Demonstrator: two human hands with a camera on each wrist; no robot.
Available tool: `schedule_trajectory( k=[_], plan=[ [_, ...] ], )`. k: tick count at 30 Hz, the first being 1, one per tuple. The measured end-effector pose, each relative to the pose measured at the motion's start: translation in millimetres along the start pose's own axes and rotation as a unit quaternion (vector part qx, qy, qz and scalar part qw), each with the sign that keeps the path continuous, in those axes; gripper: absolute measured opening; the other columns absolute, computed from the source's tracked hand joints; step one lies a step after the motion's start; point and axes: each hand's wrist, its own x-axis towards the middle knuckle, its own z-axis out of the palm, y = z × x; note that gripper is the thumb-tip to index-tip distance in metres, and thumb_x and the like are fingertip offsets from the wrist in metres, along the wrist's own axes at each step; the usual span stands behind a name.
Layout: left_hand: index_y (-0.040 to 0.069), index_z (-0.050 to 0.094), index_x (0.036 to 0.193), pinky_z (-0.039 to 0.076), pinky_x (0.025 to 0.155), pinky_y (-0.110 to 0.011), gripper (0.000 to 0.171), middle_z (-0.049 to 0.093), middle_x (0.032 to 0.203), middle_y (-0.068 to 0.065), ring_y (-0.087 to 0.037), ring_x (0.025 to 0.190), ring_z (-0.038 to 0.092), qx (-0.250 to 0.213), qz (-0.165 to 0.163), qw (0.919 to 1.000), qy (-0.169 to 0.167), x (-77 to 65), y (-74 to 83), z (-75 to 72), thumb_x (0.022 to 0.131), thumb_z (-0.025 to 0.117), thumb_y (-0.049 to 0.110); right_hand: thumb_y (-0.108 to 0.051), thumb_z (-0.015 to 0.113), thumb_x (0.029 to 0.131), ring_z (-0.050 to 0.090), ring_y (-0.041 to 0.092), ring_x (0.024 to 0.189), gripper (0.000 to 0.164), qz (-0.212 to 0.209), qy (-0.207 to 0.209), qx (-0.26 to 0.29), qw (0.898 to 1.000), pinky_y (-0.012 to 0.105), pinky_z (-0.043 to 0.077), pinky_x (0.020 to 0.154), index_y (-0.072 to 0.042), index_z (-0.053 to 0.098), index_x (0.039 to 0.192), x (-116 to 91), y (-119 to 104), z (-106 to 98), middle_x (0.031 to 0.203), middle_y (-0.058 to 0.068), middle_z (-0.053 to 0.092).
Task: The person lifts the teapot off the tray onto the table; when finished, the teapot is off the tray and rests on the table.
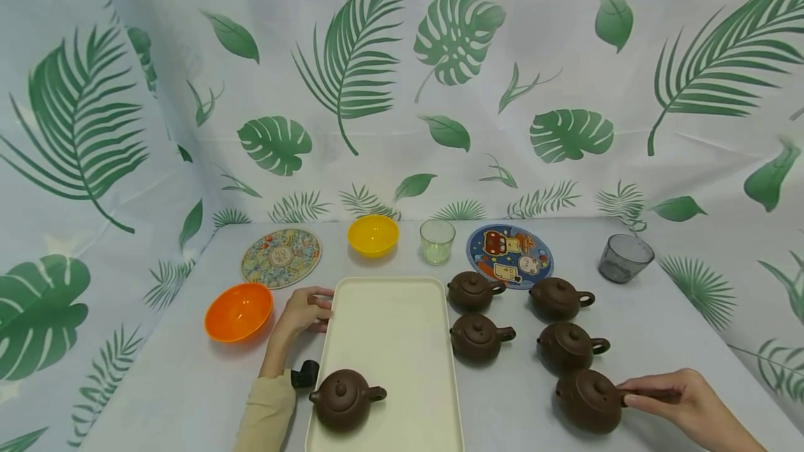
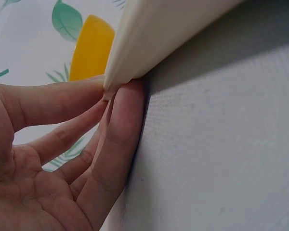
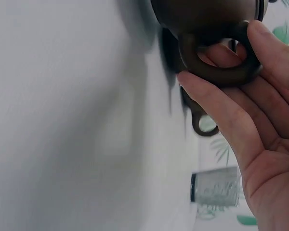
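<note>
In the head view my left hand (image 1: 306,311) is at the left edge of a cream rectangular tray (image 1: 392,340). Thumb and a finger pinch the tray's rim (image 2: 118,72) in the left wrist view, one fingertip tucked under it. A brown teapot (image 1: 342,400) sits on the tray's near left, spout over the edge. My right hand (image 1: 681,396) pinches the looped handle (image 3: 221,74) of another brown teapot (image 1: 590,402) at the near right. Directly behind that one stand two matching teapots, the nearer teapot (image 1: 568,347) and the farther teapot (image 1: 559,298).
Between tray and right group stand two more teapots, a rear teapot (image 1: 472,291) and a front teapot (image 1: 479,338). Farther back are an orange bowl (image 1: 239,312), a patterned round mat (image 1: 281,257), a yellow bowl (image 1: 373,237), a greenish glass (image 1: 437,243), a blue mat (image 1: 510,257) and a grey glass (image 1: 625,258).
</note>
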Motion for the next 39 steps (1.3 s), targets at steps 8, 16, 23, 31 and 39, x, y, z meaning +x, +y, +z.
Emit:
schedule_trajectory(
  k=[8, 16, 23, 31, 39],
  plan=[
    [-0.007, 0.06, 0.119, 0.059, 0.055, -0.035, 0.041, 0.062, 0.087, -0.015, -0.018, 0.061, 0.063, 0.002, -0.002, 1.0, 0.006, 1.4, -1.7, 0.9, 0.079, 0.066, -0.01, 0.01, 0.061, 0.086, 0.066, -0.002, 0.089, 0.025, -0.018, -0.003, 0.016, 1.0, 0.015, 0.055, 0.067, -0.002, 0.075, 0.102, -5.0, 14.0, -5.3, 0.099, -0.014, 0.071],
    [-0.007, 0.06, 0.12, 0.059, 0.055, -0.035, 0.041, 0.061, 0.087, -0.015, -0.018, 0.062, 0.063, 0.002, -0.003, 1.0, 0.002, 0.6, 0.6, 0.7, 0.08, 0.065, -0.01, 0.001, 0.063, 0.089, 0.066, -0.002, 0.085, 0.017, 0.046, -0.014, -0.015, 0.999, 0.018, 0.055, 0.067, 0.008, 0.071, 0.102, -4.8, 8.9, -7.4, 0.096, -0.016, 0.071],
    [-0.007, 0.06, 0.119, 0.059, 0.055, -0.035, 0.04, 0.062, 0.087, -0.015, -0.018, 0.061, 0.063, 0.001, -0.004, 1.0, 0.002, -0.2, 0.8, 1.2, 0.08, 0.065, -0.01, -0.007, 0.07, 0.085, 0.065, -0.005, 0.083, 0.026, 0.076, 0.029, -0.089, 0.993, 0.019, 0.056, 0.066, 0.011, 0.068, 0.104, 9.3, -23.1, -1.7, 0.095, -0.007, 0.073],
    [-0.007, 0.06, 0.118, 0.058, 0.054, -0.035, 0.04, 0.062, 0.086, -0.015, -0.018, 0.06, 0.063, -0.006, -0.007, 1.0, 0.002, -1.0, -0.6, 2.9, 0.079, 0.065, -0.01, -0.01, 0.075, 0.081, 0.064, -0.004, 0.085, 0.022, 0.0, 0.077, -0.123, 0.989, 0.019, 0.057, 0.067, -0.001, 0.073, 0.101, 49.6, -77.0, 43.4, 0.095, 0.008, 0.073],
    [-0.006, 0.061, 0.118, 0.058, 0.054, -0.034, 0.04, 0.061, 0.085, -0.014, -0.018, 0.06, 0.063, -0.003, -0.008, 0.9999, 0.008, 1.5, -1.0, 1.4, 0.078, 0.066, -0.01, -0.01, 0.075, 0.082, 0.07, 0.008, 0.085, 0.02, -0.056, 0.034, -0.05, 0.997, 0.021, 0.057, 0.071, 0.0, 0.074, 0.099, 97.3, -107.7, 99.5, 0.094, 0.011, 0.073]
  ],
)
